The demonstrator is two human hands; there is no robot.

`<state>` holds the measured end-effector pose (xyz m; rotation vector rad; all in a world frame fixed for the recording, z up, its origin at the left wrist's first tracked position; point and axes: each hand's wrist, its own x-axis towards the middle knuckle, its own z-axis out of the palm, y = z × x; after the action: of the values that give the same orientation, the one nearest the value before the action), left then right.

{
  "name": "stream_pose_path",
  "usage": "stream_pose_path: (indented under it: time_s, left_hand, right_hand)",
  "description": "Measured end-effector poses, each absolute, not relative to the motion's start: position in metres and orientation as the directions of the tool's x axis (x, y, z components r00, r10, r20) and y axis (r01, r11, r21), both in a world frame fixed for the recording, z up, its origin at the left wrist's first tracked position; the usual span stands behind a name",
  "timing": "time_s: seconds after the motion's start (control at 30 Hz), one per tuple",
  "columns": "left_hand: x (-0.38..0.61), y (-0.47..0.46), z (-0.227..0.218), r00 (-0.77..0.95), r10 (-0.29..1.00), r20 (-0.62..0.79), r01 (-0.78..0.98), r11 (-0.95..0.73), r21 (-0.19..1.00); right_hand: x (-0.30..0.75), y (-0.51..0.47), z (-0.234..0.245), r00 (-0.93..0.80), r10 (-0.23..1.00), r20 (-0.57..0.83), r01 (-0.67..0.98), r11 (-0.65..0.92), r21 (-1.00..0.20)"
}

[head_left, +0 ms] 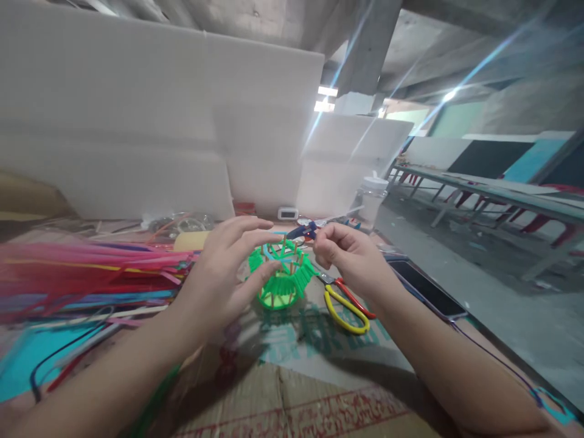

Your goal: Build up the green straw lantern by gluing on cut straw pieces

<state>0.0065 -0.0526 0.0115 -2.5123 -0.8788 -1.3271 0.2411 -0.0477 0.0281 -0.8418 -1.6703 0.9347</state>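
Note:
A small round basket (283, 283) of bright green fuzzy strands, woven around upright brown sticks, stands on the cardboard in front of me. Light blue strands cross its open top. My left hand (228, 261) is at its left side, fingers apart and curved, with the thumb over the near rim; whether it touches is hard to tell. To the right of the basket, my right hand (344, 252) is closed in a pinch, and what lies between the fingertips is hidden. Scissors (347, 310) with one yellow and one red handle lie below my right hand.
Bundles of pink, red and blue strands (100, 267) lie at the left. A phone (426, 286) is by the right edge, with a cord beyond it. Behind are a small white clock-like device (288, 213), a lidded clear jar (371, 198) and white panels (159, 121).

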Motion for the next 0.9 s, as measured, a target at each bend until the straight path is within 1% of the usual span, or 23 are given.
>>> stream_pose_path:
  time_s: [0.1, 0.17, 0.2, 0.27, 0.33, 0.37, 0.43, 0.5, 0.6, 0.67, 0.7, 0.8, 0.9]
  left_hand:
    - [0.005, -0.056, 0.014, 0.428, 0.417, 0.802, 0.555, -0.821, 0.130]
    - [0.007, -0.060, 0.015, 0.458, 0.388, 0.800, 0.535, -0.839, 0.101]
    - [0.009, -0.063, 0.015, 0.485, 0.369, 0.793, 0.520, -0.850, 0.077]
    - [0.011, -0.069, 0.015, 0.557, 0.314, 0.769, 0.486, -0.874, 0.005]
    - [0.012, -0.072, 0.016, 0.621, 0.240, 0.746, 0.457, -0.884, -0.095]
    - [0.011, -0.072, 0.016, 0.634, 0.212, 0.744, 0.454, -0.881, -0.136]
    - [0.009, -0.070, 0.018, 0.623, 0.195, 0.757, 0.472, -0.866, -0.166]
    - [0.007, -0.065, 0.018, 0.576, 0.234, 0.784, 0.524, -0.841, -0.134]
    - [0.006, -0.055, 0.013, 0.539, 0.321, 0.779, 0.604, -0.791, -0.093]
    - [0.007, -0.049, 0.008, 0.538, 0.363, 0.761, 0.638, -0.765, -0.086]
    - [0.008, -0.047, 0.006, 0.540, 0.376, 0.753, 0.646, -0.759, -0.084]
    - [0.009, -0.044, 0.001, 0.532, 0.394, 0.750, 0.653, -0.755, -0.066]
    - [0.009, -0.043, -0.001, 0.519, 0.412, 0.749, 0.665, -0.745, -0.051]
  right_hand:
    - [0.242, -0.058, 0.031, -0.287, 0.829, 0.481, 0.184, 0.540, -0.821]
    - [0.236, -0.068, 0.029, -0.372, 0.806, 0.461, 0.249, 0.565, -0.787]
    - [0.231, -0.073, 0.028, -0.430, 0.802, 0.415, 0.269, 0.553, -0.789]
    - [0.223, -0.081, 0.025, -0.532, 0.799, 0.281, 0.280, 0.479, -0.832]
    - [0.219, -0.082, 0.023, -0.578, 0.797, 0.175, 0.266, 0.387, -0.883]
    - [0.221, -0.079, 0.024, -0.572, 0.804, 0.164, 0.255, 0.364, -0.896]
    - [0.228, -0.071, 0.027, -0.512, 0.830, 0.223, 0.233, 0.384, -0.894]
    - [0.240, -0.060, 0.030, -0.430, 0.844, 0.321, 0.252, 0.454, -0.855]
    - [0.254, -0.045, 0.028, -0.366, 0.836, 0.409, 0.396, 0.537, -0.745]
    - [0.258, -0.039, 0.025, -0.343, 0.840, 0.420, 0.493, 0.542, -0.681]
    - [0.259, -0.037, 0.023, -0.342, 0.845, 0.411, 0.516, 0.535, -0.669]
    - [0.262, -0.036, 0.026, -0.375, 0.848, 0.373, 0.523, 0.526, -0.670]
    - [0.272, -0.036, 0.034, -0.372, 0.824, 0.428, 0.558, 0.567, -0.606]
